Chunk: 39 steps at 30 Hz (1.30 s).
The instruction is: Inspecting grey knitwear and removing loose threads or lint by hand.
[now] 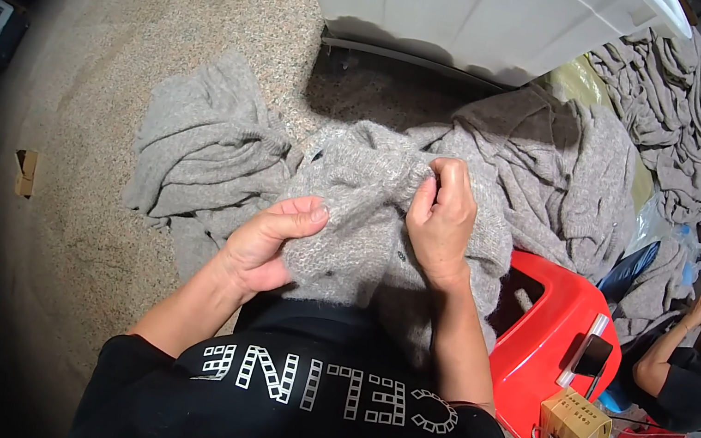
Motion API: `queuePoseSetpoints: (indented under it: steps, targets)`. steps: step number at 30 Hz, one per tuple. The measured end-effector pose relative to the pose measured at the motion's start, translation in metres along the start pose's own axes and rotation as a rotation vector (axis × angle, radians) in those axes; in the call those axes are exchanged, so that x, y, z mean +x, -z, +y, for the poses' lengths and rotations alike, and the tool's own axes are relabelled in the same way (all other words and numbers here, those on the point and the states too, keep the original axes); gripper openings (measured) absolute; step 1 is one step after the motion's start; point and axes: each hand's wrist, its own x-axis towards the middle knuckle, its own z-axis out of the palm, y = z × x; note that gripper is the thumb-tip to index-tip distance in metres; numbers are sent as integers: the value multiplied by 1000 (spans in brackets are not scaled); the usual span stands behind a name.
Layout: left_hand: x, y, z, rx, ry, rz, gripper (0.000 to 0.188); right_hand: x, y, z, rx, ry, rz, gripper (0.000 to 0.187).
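A light grey knitted garment (340, 250) lies across my lap, with a few small dark spots on it that may be buttons. My right hand (445, 226) pinches a gathered bit of its knit near the far edge, thumb against curled fingers. On the near left side, my left hand (267, 237) has its thumb on top of the knit and its other fingers partly hidden beneath, gripping the cloth. Between the two hands the fabric is stretched and creased. Heaped on the floor to the left is another grey knit piece (208, 147).
Ahead stands a large pale plastic bin (462, 13). Grey knitwear (567, 163) is piled at right, with more (670, 107) beyond. Beside me is a red plastic stool (545, 338) bearing a phone-like dark object (594, 356) and a cardboard box (572, 427). Another person (671, 369) sits far right.
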Motion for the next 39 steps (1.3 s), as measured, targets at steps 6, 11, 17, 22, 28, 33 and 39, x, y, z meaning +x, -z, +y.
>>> queuePoseSetpoints:
  steps: [6, 11, 17, 22, 28, 33, 39]
  targets:
    - [3, 2, -3, -47, -102, -67, 20, -4, -2, 0, -11, -4, -45, 15]
    - [1, 7, 1, 53, -18, 27, 16, -3, -1, 2, -32, -25, -11, 15]
    - [3, 9, 3, 133, -20, 163, 14, -1, 3, -2, -8, -8, 1, 15]
    - [3, 10, 5, 248, -53, 106, 14, 3, 9, -6, 5, 17, -3, 15]
    - [3, 5, -1, 6, -127, -71, 29, 0, 3, -6, 0, -1, -51, 15]
    - [6, 4, -8, -90, -43, -220, 44, -7, -6, -6, -15, -15, -77, 17]
    - [2, 5, -12, -139, 23, -278, 48, -11, -12, -7, 2, -36, -109, 17]
